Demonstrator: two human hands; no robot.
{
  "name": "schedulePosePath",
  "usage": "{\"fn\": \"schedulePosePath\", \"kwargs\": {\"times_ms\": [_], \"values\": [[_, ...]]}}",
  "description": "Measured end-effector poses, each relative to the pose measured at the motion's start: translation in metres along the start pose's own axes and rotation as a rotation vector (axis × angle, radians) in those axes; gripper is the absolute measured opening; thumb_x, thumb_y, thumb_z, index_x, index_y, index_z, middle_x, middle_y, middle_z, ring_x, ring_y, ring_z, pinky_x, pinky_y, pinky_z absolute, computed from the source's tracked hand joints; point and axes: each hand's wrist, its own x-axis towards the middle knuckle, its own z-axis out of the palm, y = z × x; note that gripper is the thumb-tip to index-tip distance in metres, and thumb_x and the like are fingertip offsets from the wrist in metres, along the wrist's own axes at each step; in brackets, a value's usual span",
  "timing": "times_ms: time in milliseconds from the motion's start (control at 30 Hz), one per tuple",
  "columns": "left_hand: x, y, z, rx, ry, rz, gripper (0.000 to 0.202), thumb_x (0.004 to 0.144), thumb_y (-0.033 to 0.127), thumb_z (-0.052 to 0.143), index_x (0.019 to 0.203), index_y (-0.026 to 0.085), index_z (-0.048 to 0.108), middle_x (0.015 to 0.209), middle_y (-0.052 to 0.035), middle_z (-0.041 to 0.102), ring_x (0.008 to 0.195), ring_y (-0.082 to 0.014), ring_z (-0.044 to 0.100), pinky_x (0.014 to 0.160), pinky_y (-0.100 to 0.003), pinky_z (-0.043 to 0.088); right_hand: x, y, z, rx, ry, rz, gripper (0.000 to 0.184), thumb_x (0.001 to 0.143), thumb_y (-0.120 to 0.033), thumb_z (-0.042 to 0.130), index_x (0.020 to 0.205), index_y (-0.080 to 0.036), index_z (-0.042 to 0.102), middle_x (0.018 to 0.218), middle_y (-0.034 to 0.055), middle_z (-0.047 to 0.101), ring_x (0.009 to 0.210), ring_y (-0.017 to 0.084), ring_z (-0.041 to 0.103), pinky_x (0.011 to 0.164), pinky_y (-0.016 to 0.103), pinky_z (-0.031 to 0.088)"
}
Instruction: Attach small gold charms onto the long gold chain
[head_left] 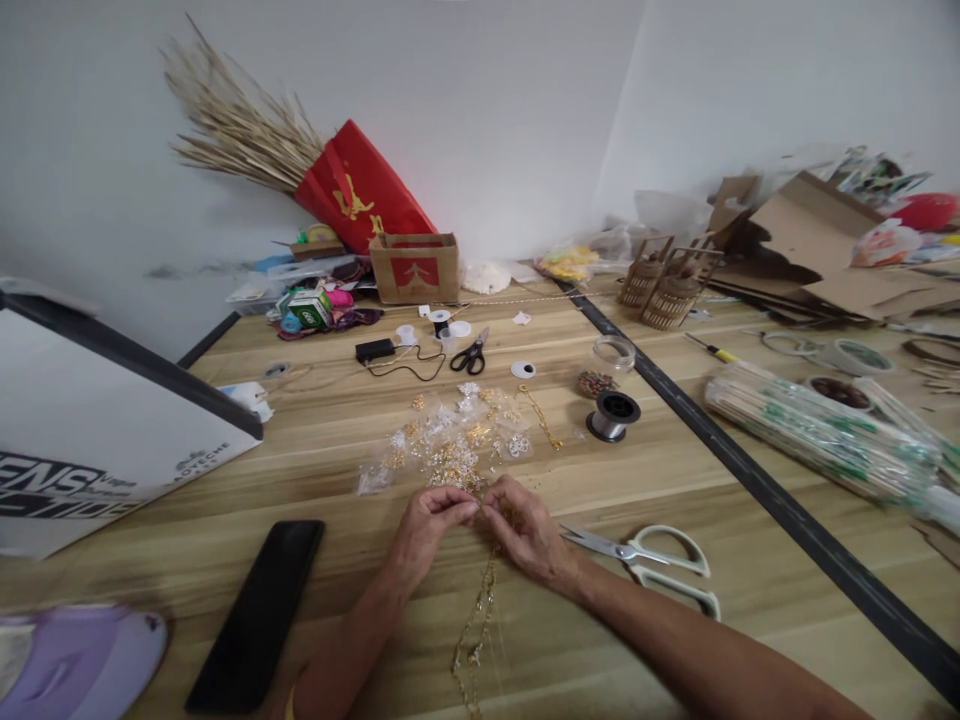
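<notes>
Fingertips of my left hand point(439, 515) are pinched together, almost meeting those of my right hand point(521, 522), which is closed too. A gold chain with small charms point(484, 615) trails from the right hand down over the table toward me; a fine clear thread seems to run beside it. What exactly the left fingertips pinch is too small to make out. Just beyond the hands lies a pile of small gold and silver jewelry findings point(454, 460), partly in clear bags. A short gold chain point(541, 418) rests to the pile's right.
White-handled scissors point(637, 555) lie beside my right wrist, a black phone point(259, 610) left of my left forearm. Farther back are a wire spool point(613, 415), a bead jar point(600, 370) and black scissors point(471, 352). A white box point(112, 430) stands left, wrapped sticks point(817, 430) right.
</notes>
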Motion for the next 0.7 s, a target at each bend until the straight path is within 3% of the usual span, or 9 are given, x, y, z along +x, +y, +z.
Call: {"fn": "schedulePosePath", "kwargs": {"times_ms": [200, 700], "values": [[-0.0004, -0.0014, -0.0041, 0.091, -0.058, 0.051, 0.017, 0.066, 0.029, 0.072, 0.065, 0.013, 0.066, 0.061, 0.0007, 0.062, 0.061, -0.0122, 0.053, 0.063, -0.023, 0.042, 0.0003, -0.0023, 0.0013, -0.003, -0.018, -0.018, 0.012, 0.09, -0.024, 0.049, 0.083, -0.019, 0.057, 0.074, 0.0018, 0.055, 0.069, 0.013, 0.053, 0.062, 0.024, 0.041], [-0.0003, -0.0024, -0.0038, 0.105, -0.048, 0.042, 0.017, 0.064, 0.029, 0.072, 0.064, 0.013, 0.065, 0.06, 0.0006, 0.06, 0.061, -0.0125, 0.052, 0.063, -0.023, 0.04, 0.0014, -0.0028, -0.0025, -0.066, -0.046, -0.055, 0.017, 0.092, -0.024, 0.045, 0.085, -0.02, 0.059, 0.077, 0.0038, 0.056, 0.074, 0.016, 0.053, 0.066, 0.027, 0.043]]}}
